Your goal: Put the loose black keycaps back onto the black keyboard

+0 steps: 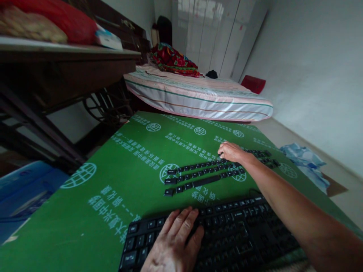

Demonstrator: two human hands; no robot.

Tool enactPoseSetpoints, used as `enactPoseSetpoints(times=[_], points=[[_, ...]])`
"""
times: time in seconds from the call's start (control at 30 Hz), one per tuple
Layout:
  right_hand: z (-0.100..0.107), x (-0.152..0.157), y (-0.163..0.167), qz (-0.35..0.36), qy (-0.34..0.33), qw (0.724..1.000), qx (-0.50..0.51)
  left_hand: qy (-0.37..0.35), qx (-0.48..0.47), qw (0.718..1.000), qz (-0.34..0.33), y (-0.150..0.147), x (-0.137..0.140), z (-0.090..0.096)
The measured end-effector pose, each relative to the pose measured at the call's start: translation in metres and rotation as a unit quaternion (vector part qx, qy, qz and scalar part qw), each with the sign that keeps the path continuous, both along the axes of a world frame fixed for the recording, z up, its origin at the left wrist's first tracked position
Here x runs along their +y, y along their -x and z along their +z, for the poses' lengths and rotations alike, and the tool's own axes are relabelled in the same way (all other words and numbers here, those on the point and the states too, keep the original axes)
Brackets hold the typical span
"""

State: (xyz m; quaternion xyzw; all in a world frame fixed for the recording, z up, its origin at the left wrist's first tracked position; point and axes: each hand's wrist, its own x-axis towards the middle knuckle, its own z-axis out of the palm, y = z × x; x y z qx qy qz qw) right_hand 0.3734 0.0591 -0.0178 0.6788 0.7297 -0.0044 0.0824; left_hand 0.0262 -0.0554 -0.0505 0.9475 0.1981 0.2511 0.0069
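Pinching a keycap (219,154), right fingers (223,147) border open tabletop (130,145); left fingers (181,222), together, overlap the keyboard's edge (217,208).

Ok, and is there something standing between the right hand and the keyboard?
Yes: loose keys lie on the green table between the right hand and the keyboard. Above these low rows, nothing visible blocks the way.

From my end I look across at a bed (198,94) with a striped cover, backed by a pale, glossy wardrobe (215,34) whose doors catch bright reflections. On the right I see a plain whitish wall (309,64) and light floor (353,204); on the left, a dark wooden table (70,73). The light is dim.
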Motion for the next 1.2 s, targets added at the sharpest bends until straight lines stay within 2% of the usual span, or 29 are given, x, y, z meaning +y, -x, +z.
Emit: enactPoseSetpoints(times=[0.2, 0.33, 0.5, 0.6, 0.77, 0.93, 1.2], points=[[-0.001, 0.004, -0.001, 0.018, 0.014, 1.000, -0.005, -0.014, -0.028, 0.999, 0.007, -0.002, 0.001, -0.012], [0.006, 0.001, 0.002, 0.020, 0.006, 1.000, -0.003, -0.034, -0.066, 0.997, -0.003, -0.004, 0.003, -0.022], [0.019, -0.010, 0.009, 0.015, -0.025, 1.000, 0.009, 0.019, -0.014, 1.000, -0.013, -0.002, 0.000, -0.007], [0.022, -0.015, 0.008, -0.005, -0.049, 0.999, 0.010, 0.025, 0.002, 1.000, -0.012, -0.002, -0.001, 0.002], [0.023, -0.018, -0.002, -0.035, -0.073, 0.997, 0.010, 0.004, -0.066, 0.998, 0.004, -0.006, 0.000, -0.006], [0.022, -0.019, -0.010, -0.031, -0.050, 0.998, 0.023, 0.006, -0.060, 0.998, 0.001, -0.006, 0.002, -0.014], [0.010, -0.007, -0.001, 0.012, 0.011, 0.999, 0.036, 0.000, -0.064, 0.998, 0.004, -0.005, 0.003, -0.016]])
